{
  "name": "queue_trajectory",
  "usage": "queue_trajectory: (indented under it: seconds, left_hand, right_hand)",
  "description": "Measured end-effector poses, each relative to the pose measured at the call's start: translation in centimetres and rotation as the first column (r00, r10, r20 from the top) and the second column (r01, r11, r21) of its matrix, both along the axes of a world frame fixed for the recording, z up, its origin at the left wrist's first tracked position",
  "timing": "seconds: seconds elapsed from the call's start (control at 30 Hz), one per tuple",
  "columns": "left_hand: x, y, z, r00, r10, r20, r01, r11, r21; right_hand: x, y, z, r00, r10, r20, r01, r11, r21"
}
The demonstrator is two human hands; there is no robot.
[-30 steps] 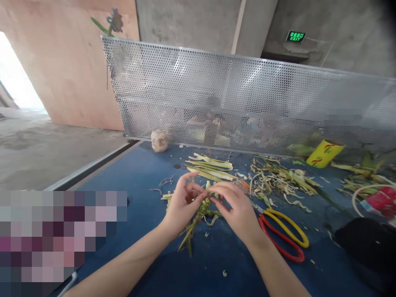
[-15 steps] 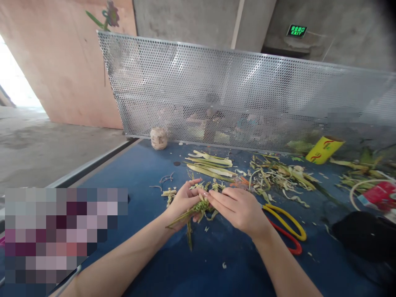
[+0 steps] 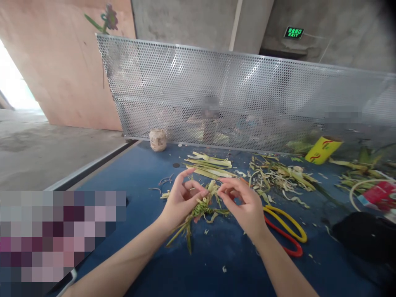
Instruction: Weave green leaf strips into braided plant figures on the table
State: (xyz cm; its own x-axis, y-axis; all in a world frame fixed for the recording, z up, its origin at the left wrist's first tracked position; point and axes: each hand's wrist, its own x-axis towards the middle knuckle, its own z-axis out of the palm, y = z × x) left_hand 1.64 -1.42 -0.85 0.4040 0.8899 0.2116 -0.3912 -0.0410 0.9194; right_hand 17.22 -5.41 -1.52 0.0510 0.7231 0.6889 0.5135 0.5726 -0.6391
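Observation:
My left hand (image 3: 182, 198) grips a braided piece of green leaf strips (image 3: 201, 207) between thumb and fingers, above the table's middle. Loose stems stick out of it toward the lower left, and pale ends curl at its top. On its right side, my right hand (image 3: 243, 202) has thumb and forefinger pinched at a thin pale leaf strip by the braid; the fingertips partly hide it. Scissors with yellow and red handles (image 3: 287, 225) lie beside my right wrist, their blades out of sight. Beyond my hands lies a row of long flat leaf strips (image 3: 210, 164).
The blue table (image 3: 148, 264) carries a pile of leaf scraps (image 3: 281, 175) at right, a yellow roll (image 3: 323, 150), a black object (image 3: 360, 237), a red packet (image 3: 379, 196) and a wrapped roll (image 3: 157, 140). A perforated metal screen (image 3: 185, 90) borders the back; a person sits behind it.
My right hand has drawn a little to the right, off the braid, and its fingers have opened out somewhat. My left hand keeps hold of the braid and has tilted upward.

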Motion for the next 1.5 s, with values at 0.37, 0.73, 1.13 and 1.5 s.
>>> queue_trajectory:
  seconds: [0.37, 0.73, 1.13, 1.5]
  left_hand:
    - [-0.1, 0.3, -0.4, 0.994, -0.093, -0.051, 0.088, 0.992, -0.089]
    - [0.2, 0.8, -1.1, 0.995, -0.097, -0.024, 0.09, 0.973, -0.214]
    - [0.0, 0.9, -1.3, 0.986, -0.16, -0.051, 0.141, 0.953, -0.267]
    - [0.1, 0.6, -0.3, 0.992, -0.095, -0.078, 0.086, 0.99, -0.116]
  right_hand:
    - [0.2, 0.1, -0.4, 0.896, 0.038, 0.443, -0.126, 0.977, 0.17]
    - [1.0, -0.3, -0.3, 0.759, -0.044, 0.649, -0.09, 0.981, 0.172]
    - [1.1, -0.1, -0.3, 0.772, 0.053, 0.634, -0.145, 0.985, 0.094]
    - [-1.0, 0.4, -0.4, 0.893, 0.21, -0.399, -0.319, 0.92, -0.23]
